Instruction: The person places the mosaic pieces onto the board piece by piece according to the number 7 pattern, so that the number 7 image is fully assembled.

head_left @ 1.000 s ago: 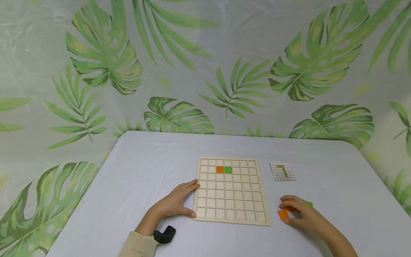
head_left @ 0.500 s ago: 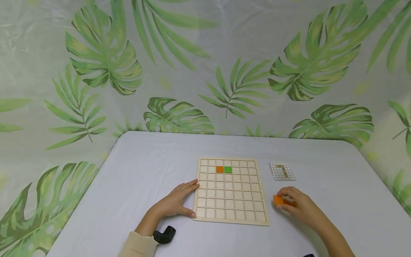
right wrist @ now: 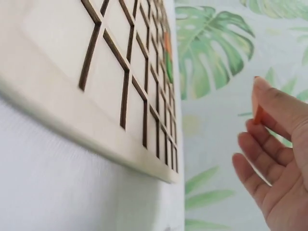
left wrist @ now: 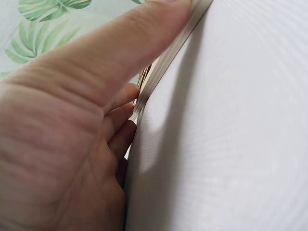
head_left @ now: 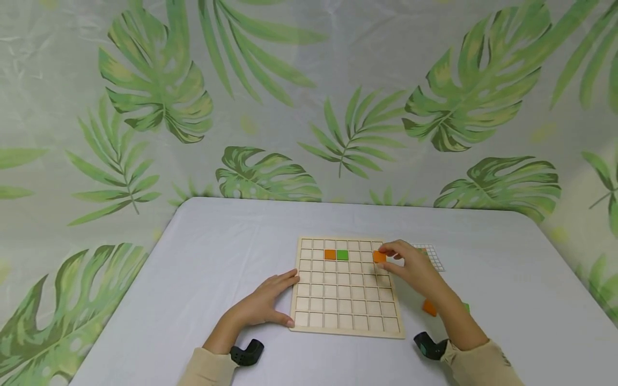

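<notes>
In the head view the right hand pinches an orange tile over the two o'clock edge of the gridded board; the right wrist view shows the tile edge-on, clear of the wood. The left hand – thumb and fingers apart – touches the nine o'clock edge. White cloth spreads wide toward ten o'clock.
</notes>
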